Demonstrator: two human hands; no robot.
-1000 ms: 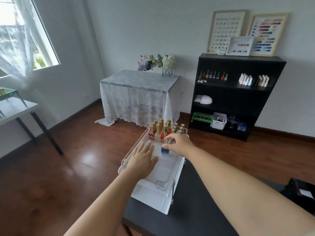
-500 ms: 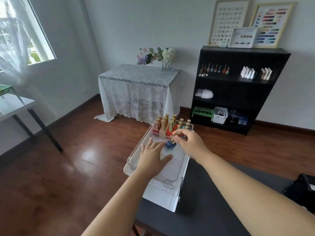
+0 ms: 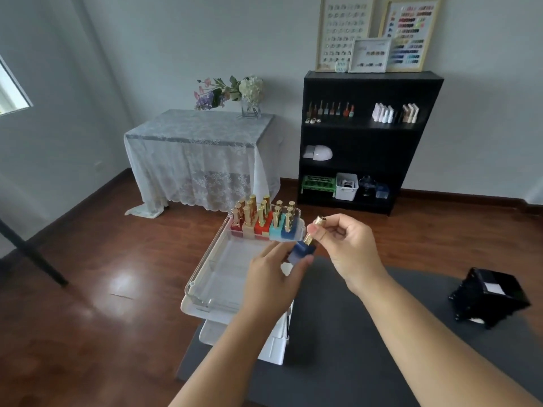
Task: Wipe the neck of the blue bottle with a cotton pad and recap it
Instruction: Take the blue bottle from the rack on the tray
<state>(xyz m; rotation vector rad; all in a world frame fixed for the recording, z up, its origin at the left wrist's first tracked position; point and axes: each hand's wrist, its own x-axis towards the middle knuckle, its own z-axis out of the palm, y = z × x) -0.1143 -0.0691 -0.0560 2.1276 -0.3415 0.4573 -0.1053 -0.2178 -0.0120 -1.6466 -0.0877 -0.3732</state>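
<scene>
A small dark blue bottle with a gold cap is held tilted in the air above the near right corner of a clear tray. My left hand grips the blue body from below. My right hand pinches the gold cap between thumb and fingers. The cap sits on the bottle. No cotton pad shows in this view.
Several gold-capped bottles in red, teal and blue stand at the tray's far end. The tray rests on a white drawer unit at the left edge of a dark table. A black box sits at the table's right.
The blue bottle has been lifted out of the tray and carried right. My left hand left the tray floor and took hold of the bottle's body. The camera swung left.
</scene>
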